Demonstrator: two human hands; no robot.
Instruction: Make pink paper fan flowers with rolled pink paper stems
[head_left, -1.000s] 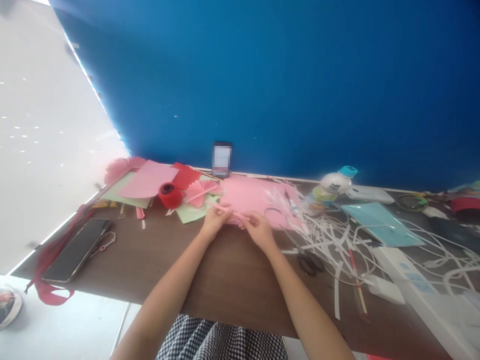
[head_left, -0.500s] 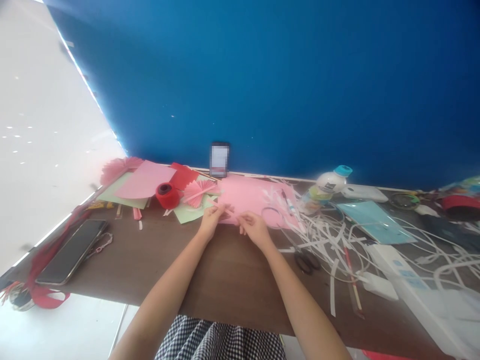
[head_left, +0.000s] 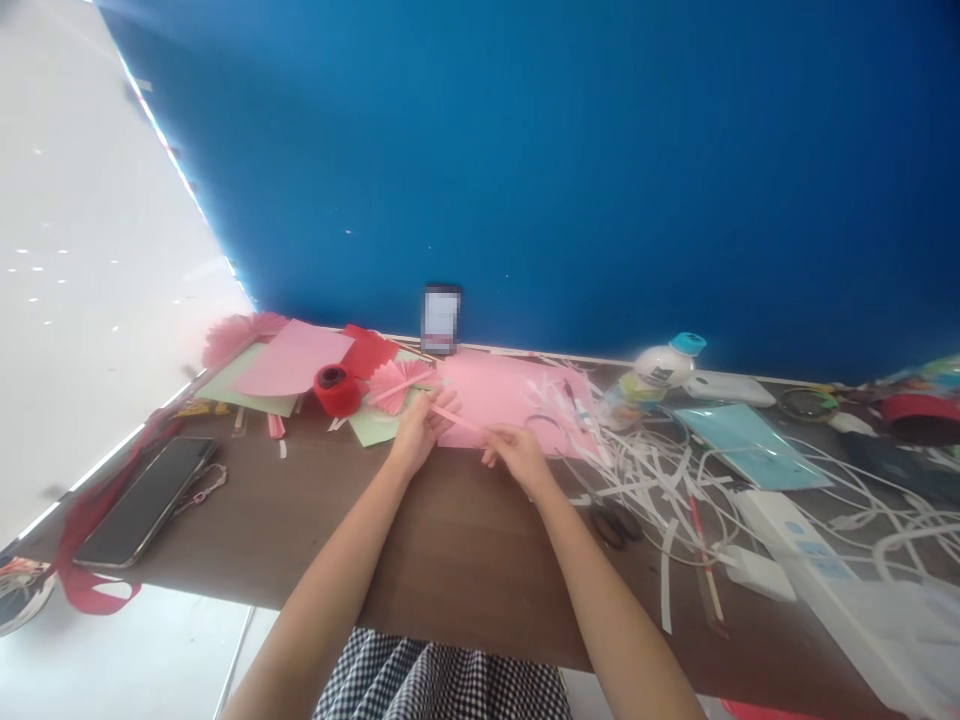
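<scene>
A narrow pink paper strip [head_left: 466, 421] stretches between my two hands, above the near edge of a large pink sheet [head_left: 499, 385]. My left hand [head_left: 420, 430] holds its left part between thumb and fingers, with the other fingertips spread behind it. The right end is pinched in my right hand [head_left: 516, 452]. Just beyond my left hand lies a pink pleated paper fan [head_left: 397, 385], partly over a green sheet [head_left: 375, 428]. Black-handled scissors [head_left: 613, 522] rest to the right of my right hand.
A red ribbon roll [head_left: 336, 390] and coloured sheets lie at left, with a large phone [head_left: 146, 500] nearer. White paper strips and cables [head_left: 660, 465] tangle at right by a blue-capped bottle [head_left: 656, 375] and power strip [head_left: 799, 545]. Another phone [head_left: 441, 320] leans against the blue wall.
My left hand has moved slightly left and its fingers have spread. My right hand has shifted a little right, so more of the pink strip shows between them.
</scene>
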